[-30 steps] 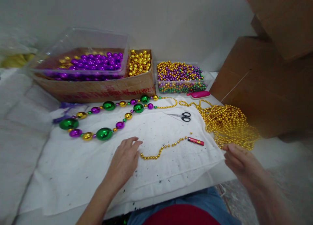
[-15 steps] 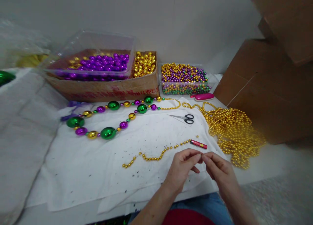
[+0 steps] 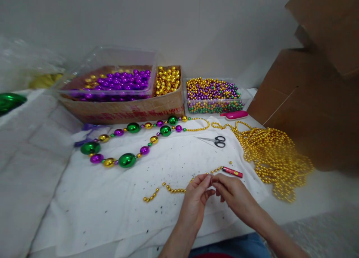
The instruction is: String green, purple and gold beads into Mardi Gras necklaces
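My left hand (image 3: 196, 198) and my right hand (image 3: 234, 194) meet fingertip to fingertip over the white cloth (image 3: 112, 198), both pinched on something too small to make out. Just behind them lies a short strand of small gold beads (image 3: 175, 190), with a separate short piece (image 3: 150, 196) to its left. A red lighter (image 3: 232, 171) rests right beyond my right hand. A necklace of big green, purple and gold beads (image 3: 126, 147) lies farther back on the cloth.
Scissors (image 3: 214, 140) lie mid-cloth. A heap of gold bead strands (image 3: 276, 157) sits at right. At the back stand a cardboard box (image 3: 126, 110) with purple and gold beads, a clear tub of mixed beads (image 3: 213, 95), a pink object (image 3: 234, 115). Cardboard boxes (image 3: 314, 100) stand right.
My left hand left the gold strand's end and my right hand came in from the bead heap; they joined in a pinch. A short piece now lies apart from the strand.
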A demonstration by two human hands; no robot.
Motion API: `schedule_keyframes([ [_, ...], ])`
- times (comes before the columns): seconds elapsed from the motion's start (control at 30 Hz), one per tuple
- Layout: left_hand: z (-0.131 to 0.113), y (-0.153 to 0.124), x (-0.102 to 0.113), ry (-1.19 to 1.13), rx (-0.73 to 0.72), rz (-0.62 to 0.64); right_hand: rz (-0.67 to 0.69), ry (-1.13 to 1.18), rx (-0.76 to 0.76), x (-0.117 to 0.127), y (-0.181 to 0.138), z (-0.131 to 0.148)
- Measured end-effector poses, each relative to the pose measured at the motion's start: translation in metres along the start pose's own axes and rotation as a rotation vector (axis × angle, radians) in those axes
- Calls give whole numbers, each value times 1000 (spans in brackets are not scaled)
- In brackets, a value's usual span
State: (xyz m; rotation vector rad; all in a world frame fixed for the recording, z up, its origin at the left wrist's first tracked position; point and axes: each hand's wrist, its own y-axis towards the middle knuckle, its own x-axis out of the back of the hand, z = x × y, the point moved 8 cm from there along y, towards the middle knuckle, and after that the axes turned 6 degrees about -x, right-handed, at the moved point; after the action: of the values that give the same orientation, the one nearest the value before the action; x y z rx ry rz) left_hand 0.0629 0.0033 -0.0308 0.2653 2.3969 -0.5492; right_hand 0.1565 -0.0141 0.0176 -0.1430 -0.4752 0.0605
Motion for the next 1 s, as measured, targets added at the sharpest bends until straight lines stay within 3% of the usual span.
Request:
schedule_keyframes([
  [0.1,-6,5,11,17,-65,-59,100,97,-14,-10,10,0],
  [0.2,-8,10,24,-3,-54,-131,162,-75,17,3,37,-3],
  [0.27,-10,11,30,-10,-25,-149,-31,-376,11,36,69,-10],
  [0.37,-15,10,29,-13,-11,-122,-240,-588,-37,77,119,-21],
  [0.5,-23,3,27,-16,-19,-96,-241,-851,-61,82,158,-34],
  [0.73,-28,-1,29,62,-75,-92,-188,-1060,-25,66,153,-41],
  [0.9,-25,-2,19,138,-103,-49,-144,-999,-32,59,151,-46],
  [1.0,-27,-5,18,189,-108,-51,-173,-871,-46,69,153,-41],
])
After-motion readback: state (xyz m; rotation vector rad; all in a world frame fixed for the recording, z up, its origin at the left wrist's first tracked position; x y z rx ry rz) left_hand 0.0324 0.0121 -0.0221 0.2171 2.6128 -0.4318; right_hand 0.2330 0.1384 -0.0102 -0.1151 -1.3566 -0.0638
